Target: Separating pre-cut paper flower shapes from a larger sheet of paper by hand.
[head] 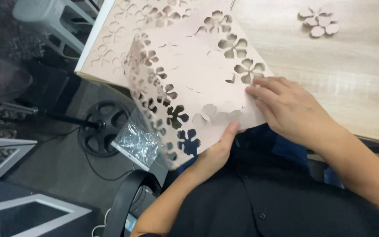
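Pale wooden table [356, 74], dark floor [62, 175], white stool [53, 17]
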